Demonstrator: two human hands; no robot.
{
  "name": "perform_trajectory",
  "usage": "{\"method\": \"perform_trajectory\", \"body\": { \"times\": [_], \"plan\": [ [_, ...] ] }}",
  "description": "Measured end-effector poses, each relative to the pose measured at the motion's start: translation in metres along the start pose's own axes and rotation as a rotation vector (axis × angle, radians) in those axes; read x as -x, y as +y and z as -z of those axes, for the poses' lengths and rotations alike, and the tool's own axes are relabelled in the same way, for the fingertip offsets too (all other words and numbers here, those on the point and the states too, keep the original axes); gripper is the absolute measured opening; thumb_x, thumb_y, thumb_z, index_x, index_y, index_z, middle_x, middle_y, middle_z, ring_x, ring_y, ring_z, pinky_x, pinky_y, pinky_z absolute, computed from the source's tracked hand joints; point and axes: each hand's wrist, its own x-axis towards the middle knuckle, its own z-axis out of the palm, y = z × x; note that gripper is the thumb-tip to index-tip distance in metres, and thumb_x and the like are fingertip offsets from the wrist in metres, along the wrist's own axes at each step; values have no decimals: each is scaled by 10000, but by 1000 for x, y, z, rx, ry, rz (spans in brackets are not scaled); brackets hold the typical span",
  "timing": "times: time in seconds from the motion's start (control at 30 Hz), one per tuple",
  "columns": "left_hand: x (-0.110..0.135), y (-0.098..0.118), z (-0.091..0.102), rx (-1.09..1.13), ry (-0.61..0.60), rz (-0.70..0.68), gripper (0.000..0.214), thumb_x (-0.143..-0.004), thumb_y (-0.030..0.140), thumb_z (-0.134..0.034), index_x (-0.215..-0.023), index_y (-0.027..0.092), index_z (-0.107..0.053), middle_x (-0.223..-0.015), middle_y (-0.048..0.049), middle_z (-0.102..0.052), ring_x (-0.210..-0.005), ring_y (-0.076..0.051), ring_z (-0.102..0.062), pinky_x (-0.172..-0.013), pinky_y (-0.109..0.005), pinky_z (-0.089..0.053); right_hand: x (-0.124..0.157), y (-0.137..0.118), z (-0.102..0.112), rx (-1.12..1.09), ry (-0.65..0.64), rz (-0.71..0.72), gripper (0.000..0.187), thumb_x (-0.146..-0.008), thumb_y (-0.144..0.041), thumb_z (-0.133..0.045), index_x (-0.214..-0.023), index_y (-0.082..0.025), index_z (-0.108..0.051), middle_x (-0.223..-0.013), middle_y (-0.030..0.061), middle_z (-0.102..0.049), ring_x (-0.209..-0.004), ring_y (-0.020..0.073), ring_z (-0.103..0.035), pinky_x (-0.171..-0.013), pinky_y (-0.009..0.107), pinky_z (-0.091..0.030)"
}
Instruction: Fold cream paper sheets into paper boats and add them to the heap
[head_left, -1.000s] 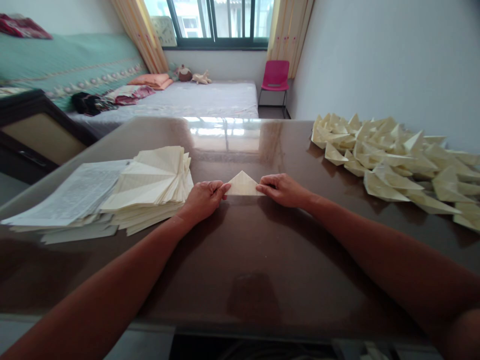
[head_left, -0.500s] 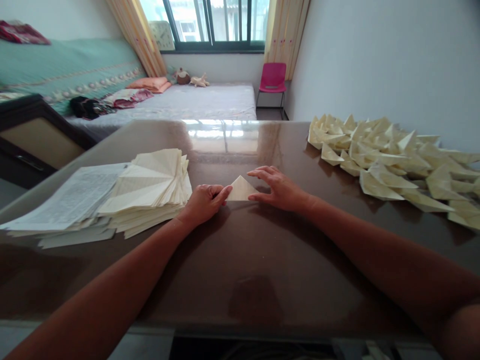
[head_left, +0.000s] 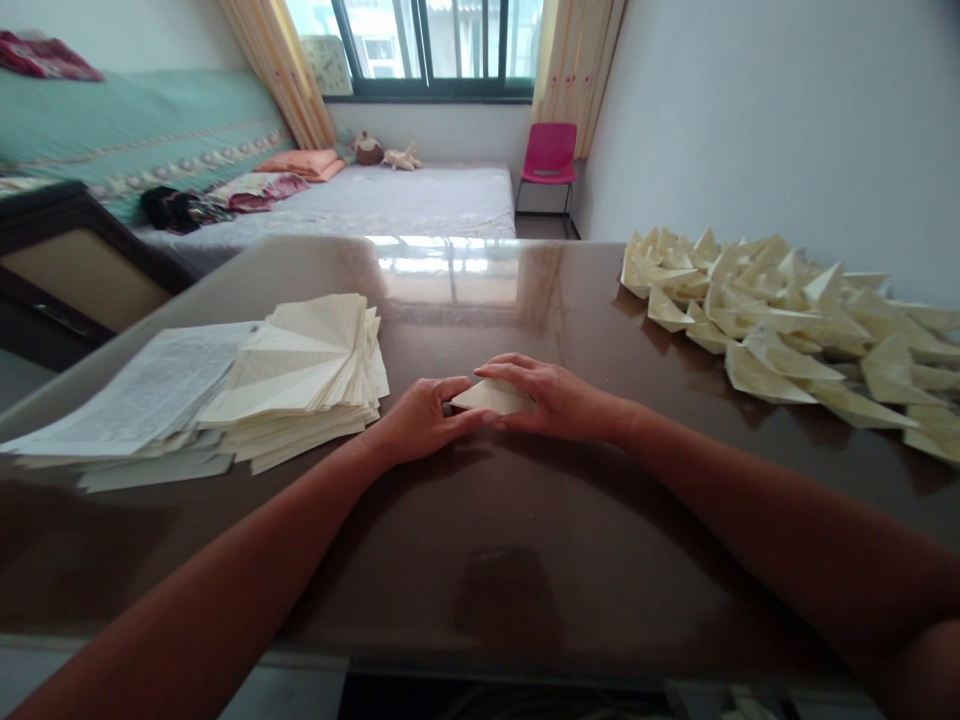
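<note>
A small folded piece of cream paper (head_left: 491, 397) is held just over the middle of the brown table, between my two hands. My left hand (head_left: 431, 415) grips its left and near side, with the thumb along the near edge. From the right, my right hand (head_left: 544, 397) has its fingers over the far side and its thumb at the near edge, closed on the same paper. The fingers partly cover its tip and right end. To the left of my left hand lies a stack of creased cream paper sheets (head_left: 300, 365).
Printed white sheets (head_left: 142, 390) lie left of the stack on the glossy table (head_left: 510, 560). Many folded paper boats (head_left: 787, 310) are heaped at the right, by the wall. Beyond the table are a bed (head_left: 450, 195) and a pink chair (head_left: 550, 155).
My right hand has closed onto the folded paper, and my left thumb has slid right along its near edge. The paper now looks flatter, tipped and lower in view.
</note>
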Motion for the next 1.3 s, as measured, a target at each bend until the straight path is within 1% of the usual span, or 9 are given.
{"method": "perform_trajectory", "body": {
  "times": [0.1,0.23,0.37,0.47,0.6,0.73,0.9,1.13,1.3],
  "plan": [
    [-2,-5,-2,29,-8,49,346,-810,487,-585,-790,144,-616,-593,43,-619,-530,-94,-530,-519,-173,-376,-1,-1,0,2,-4,-37,606,-805,-444,-641,-1333,-199,-474,-1289,116,-544,-1110,235,-570,-943,359,-454],
    [-3,-9,-2,52,-26,37,354,-806,497,-587,-770,145,-604,-619,33,-629,-556,-100,-541,-532,-176,-387,-2,-3,4,9,-27,-58,562,-817,-436,-628,-1301,-183,-495,-1237,115,-591,-1060,230,-589,-892,346,-464],
    [-2,-5,-2,-61,7,-7,290,-842,430,-540,-835,150,-614,-631,42,-601,-554,-86,-490,-544,-182,-363,-2,-8,7,22,-49,-58,480,-893,-401,-519,-1307,-163,-474,-1227,116,-599,-1012,204,-601,-854,317,-465],
    [-1,1,-7,-204,57,-9,214,-849,344,-504,-916,171,-609,-675,32,-608,-568,-98,-503,-561,-202,-354,-3,-13,4,97,-74,-39,420,-895,-275,-479,-1300,-161,-470,-1195,109,-613,-1036,211,-586,-889,340,-445],
    [2,13,-15,-492,156,16,142,-844,289,-467,-866,199,-575,-740,-3,-634,-640,-151,-571,-579,-247,-336,-2,-20,-3,296,42,-68,394,-817,-161,-509,-1211,-166,-534,-1231,120,-573,-1141,260,-492,-962,403,-386],
    [6,23,-19,-645,254,-2,99,-836,294,-477,-859,217,-534,-807,-20,-647,-759,-199,-617,-618,-271,-340,-1,-23,-9,283,144,-88,359,-820,-156,-495,-1175,-177,-542,-1093,99,-557,-971,215,-535,-879,335,-427],
    [4,20,-25,-560,248,82,161,-861,387,-468,-925,239,-470,-739,17,-625,-658,-201,-609,-558,-274,-302,-2,-20,-13,201,184,-87,328,-832,-168,-480,-1157,-178,-523,-1019,65,-537,-876,185,-553,-804,282,-433],
    [-4,12,-20,-393,250,113,140,-759,247,-539,-857,241,-439,-705,46,-565,-601,-153,-540,-569,-250,-328,-3,-15,-9,266,175,-219,277,-790,-143,-502,-1059,-203,-530,-996,50,-567,-767,172,-532,-676,266,-383],
    [-8,6,-19,-384,203,141,123,-771,243,-518,-886,236,-476,-722,29,-580,-597,-151,-530,-571,-253,-333,-3,-1,-9,272,96,-260,202,-771,-138,-516,-961,-202,-545,-948,49,-592,-795,177,-523,-652,259,-357]
  ]
}}
